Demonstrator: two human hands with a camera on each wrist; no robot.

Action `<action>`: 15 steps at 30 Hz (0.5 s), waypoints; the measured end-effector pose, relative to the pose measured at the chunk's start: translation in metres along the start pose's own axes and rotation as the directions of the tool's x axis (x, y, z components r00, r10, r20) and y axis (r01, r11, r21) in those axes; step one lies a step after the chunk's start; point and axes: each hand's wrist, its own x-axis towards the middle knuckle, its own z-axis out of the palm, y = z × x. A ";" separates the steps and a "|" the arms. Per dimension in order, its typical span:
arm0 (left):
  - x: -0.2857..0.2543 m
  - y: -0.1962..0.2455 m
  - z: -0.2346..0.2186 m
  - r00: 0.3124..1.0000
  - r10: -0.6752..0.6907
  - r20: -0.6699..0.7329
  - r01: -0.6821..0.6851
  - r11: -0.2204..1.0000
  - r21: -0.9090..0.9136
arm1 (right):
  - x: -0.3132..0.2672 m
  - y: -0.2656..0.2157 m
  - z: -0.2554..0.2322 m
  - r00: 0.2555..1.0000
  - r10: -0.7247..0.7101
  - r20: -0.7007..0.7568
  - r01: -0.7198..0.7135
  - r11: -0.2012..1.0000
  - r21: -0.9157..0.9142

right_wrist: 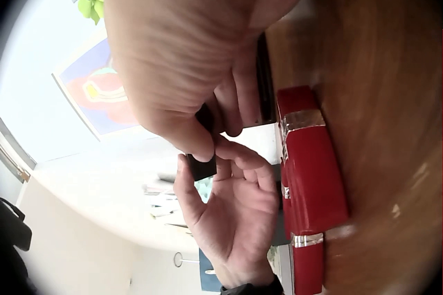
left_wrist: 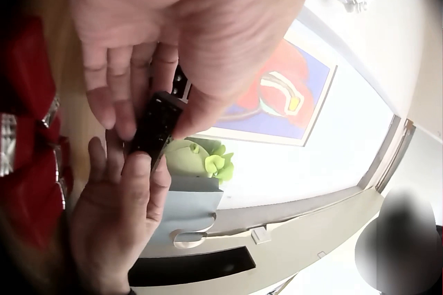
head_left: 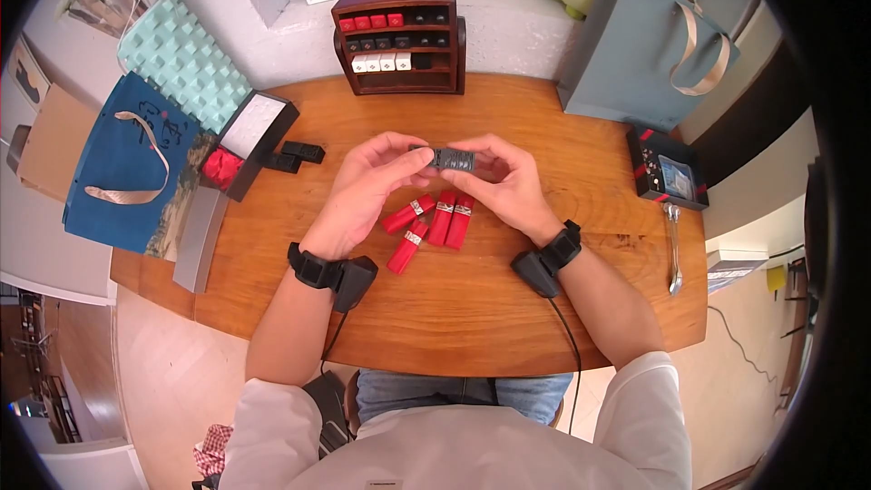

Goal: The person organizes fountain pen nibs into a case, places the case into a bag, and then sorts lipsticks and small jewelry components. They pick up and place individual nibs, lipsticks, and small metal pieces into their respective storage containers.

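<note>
Both hands meet over the middle of the table around a small black lipstick tube (head_left: 451, 159), rectangular, with pale marks on its face. My left hand (head_left: 370, 180) pinches its left end between thumb and fingers. The right hand (head_left: 501, 172) pinches the other end the same way. In the left wrist view the dark tube (left_wrist: 156, 123) spans the two hands; in the right wrist view the fingers hide much of it. Several red lipstick tubes (head_left: 461, 222) with silver bands lie on the wood just below the hands.
A dark wooden rack (head_left: 399, 83) with rows of red, black and white pieces stands at the back. Two black blocks (head_left: 304, 151) lie by an open box (head_left: 259, 168) and blue bag (head_left: 122, 168) at left. To the right are a grey-blue bag (head_left: 617, 54), black box (head_left: 646, 183) and metal spoon (head_left: 674, 249).
</note>
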 end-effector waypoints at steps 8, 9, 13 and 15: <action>0.003 0.008 -0.002 0.989 0.146 -0.014 -0.143 0.978 0.151 | 0.007 0.008 -0.006 0.998 0.028 -0.064 -0.034 0.995 -0.094; 0.006 0.011 -0.005 0.981 0.190 -0.029 -0.180 0.963 0.200 | 0.007 0.007 -0.007 0.997 0.034 -0.072 -0.043 0.991 -0.126; 0.021 0.029 0.009 0.950 0.309 -0.055 -0.243 0.834 0.496 | 0.010 0.006 -0.006 0.991 0.018 -0.135 -0.034 0.992 -0.120; 0.031 0.034 0.016 0.938 0.341 -0.061 -0.251 0.791 0.558 | 0.010 0.004 -0.007 0.987 0.024 -0.159 -0.041 0.994 -0.106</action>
